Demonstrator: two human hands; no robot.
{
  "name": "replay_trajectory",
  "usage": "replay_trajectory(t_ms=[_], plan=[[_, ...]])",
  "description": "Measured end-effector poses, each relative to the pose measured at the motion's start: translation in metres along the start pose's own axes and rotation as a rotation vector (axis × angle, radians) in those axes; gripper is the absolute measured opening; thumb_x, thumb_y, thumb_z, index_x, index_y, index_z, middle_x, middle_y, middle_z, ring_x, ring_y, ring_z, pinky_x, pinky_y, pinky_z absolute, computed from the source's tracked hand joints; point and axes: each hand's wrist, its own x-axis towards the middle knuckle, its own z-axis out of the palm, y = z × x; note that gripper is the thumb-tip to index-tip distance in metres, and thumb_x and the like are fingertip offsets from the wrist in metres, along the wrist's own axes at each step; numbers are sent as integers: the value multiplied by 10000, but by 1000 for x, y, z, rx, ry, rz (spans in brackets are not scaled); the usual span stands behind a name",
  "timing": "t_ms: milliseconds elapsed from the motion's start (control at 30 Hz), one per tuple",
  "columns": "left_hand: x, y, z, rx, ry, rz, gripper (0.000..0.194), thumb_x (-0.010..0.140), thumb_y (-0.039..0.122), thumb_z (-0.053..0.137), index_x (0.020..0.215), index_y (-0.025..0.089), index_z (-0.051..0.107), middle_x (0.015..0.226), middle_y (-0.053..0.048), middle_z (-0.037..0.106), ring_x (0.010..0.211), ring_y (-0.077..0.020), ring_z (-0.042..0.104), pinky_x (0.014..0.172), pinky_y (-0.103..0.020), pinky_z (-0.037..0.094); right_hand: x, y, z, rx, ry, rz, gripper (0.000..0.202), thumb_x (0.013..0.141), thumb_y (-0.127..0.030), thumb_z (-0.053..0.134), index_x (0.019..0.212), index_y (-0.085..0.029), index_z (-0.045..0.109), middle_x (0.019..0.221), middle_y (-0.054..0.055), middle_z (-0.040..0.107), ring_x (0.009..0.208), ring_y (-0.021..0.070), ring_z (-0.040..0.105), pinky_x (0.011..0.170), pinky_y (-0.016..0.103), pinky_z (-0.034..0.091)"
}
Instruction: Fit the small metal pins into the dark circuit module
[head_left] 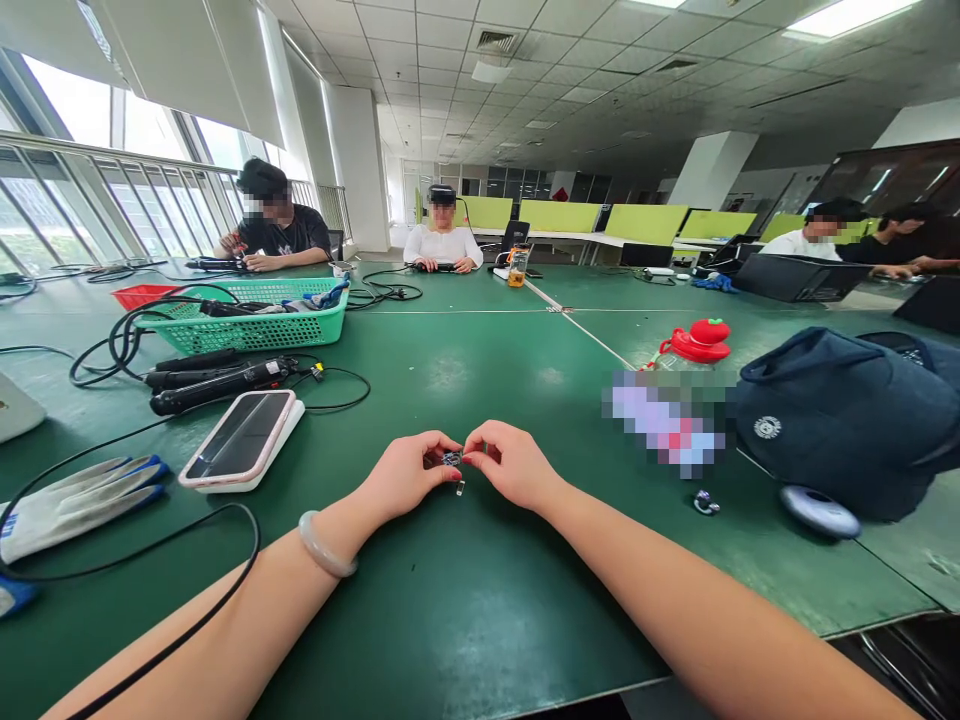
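Observation:
Both hands meet over the middle of the green table (420, 600). My left hand (409, 468), with a pale bangle (326, 545) on its wrist, is closed on a small dark piece with light markings (451, 459), too small to name. Thumb and forefinger of my right hand (510, 465) are pinched together at the right edge of that piece; whatever they grip is hidden. Just below the left fingertips shows a tiny white and metallic bit (460, 489). I cannot tell whether it lies on the table or hangs from the piece.
A phone (244, 435) on a white box, gloves (82, 500), black cylindrical tools (217, 382), cables and a green basket (300, 325) sit left. On the right are a red-lidded bottle (697, 345), a dark bag (847, 420) and a rounded case (820, 510). Several people sit farther off.

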Motion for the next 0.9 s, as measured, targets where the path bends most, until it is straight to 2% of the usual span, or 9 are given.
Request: replay_trajectory(t_ms=[133,233,433,600,733,900], plan=[[2,-7,-1,87,82,-45,286,709,362,610,955,219,638,819,-7,663,745,-169,592,701,-285,453,0,7,6,-81,-180,-36,153,766,-272,641,912,-236,665,854,2,605,718,109,536,676,244,415],[3,-10,-1,110,113,-74,293,703,373,621,954,222,637,793,1,657,732,-167,590,685,-278,453,1,8,12,-86,-231,-85,123,770,-297,642,871,-242,688,861,4,611,785,120,561,724,245,425],[3,-6,-1,106,107,-43,277,705,353,620,945,216,643,787,0,647,718,-158,584,688,-270,449,2,6,13,-101,-209,-96,103,808,-210,571,778,-208,670,792,6,616,744,115,549,687,237,410],[3,-4,-1,77,94,-55,283,702,359,632,947,218,644,785,0,642,722,-159,580,696,-276,451,2,7,2,-33,-158,15,126,810,-183,529,785,-205,651,728,-17,630,661,102,522,637,229,391],[3,-4,-1,39,84,-49,284,696,343,643,949,214,639,798,3,649,720,-152,585,701,-270,457,2,8,-1,49,-171,73,135,800,-179,542,835,-206,669,740,-18,645,635,95,527,632,221,409],[3,-4,-1,30,67,-47,284,704,341,627,957,212,637,812,-4,657,732,-157,594,704,-278,467,2,9,3,28,-201,-42,201,807,-113,533,884,-213,691,839,17,652,778,118,572,749,247,436]])
